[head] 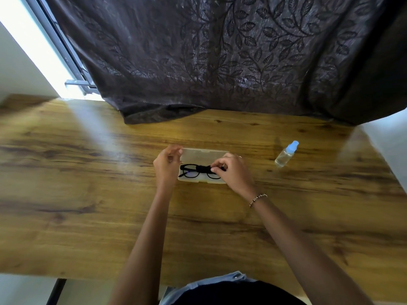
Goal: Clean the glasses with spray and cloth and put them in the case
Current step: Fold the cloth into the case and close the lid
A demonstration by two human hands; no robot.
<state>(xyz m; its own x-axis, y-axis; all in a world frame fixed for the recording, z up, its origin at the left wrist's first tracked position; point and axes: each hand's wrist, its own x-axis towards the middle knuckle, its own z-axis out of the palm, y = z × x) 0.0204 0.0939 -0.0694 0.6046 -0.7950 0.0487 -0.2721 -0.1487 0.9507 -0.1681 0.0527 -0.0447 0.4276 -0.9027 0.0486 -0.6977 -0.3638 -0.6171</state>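
- Black plastic-framed glasses (189,172) lie folded, lenses toward the person, inside a clear, frosted plastic oblong case (203,153). The case sits open mid-table, lid tipped back.
- A dark wad (204,168) lies across the bridge. It could be the cloth or the folded temples; can't tell.
- L hand (167,167): fingers curled, pinching the case's lid at its left corner and steadying it.
- R hand (234,172): fingertips pinched on the top of the glasses' frame by the right lens, where the dark wad ends. Which of the two it actually grips isn't clear.
- Small clear spray bottle w/ pale blue cap (286,154) stands on the wood-grain table (88,177), well right of the case, untouched.
- Task looks near its end: glasses in, lid not yet shut.
- Handling, prob.: frame is light and fairly stiff but thin, and the hinges and temples would snap if forced. Lenses smear easily, so grip by the rim or bridge, never the lens faces.
- Case is light, hard and slick, so it may skate on the table. Hold the base down while closing.
- Risk: wad or temple sticking up could jam the lid.
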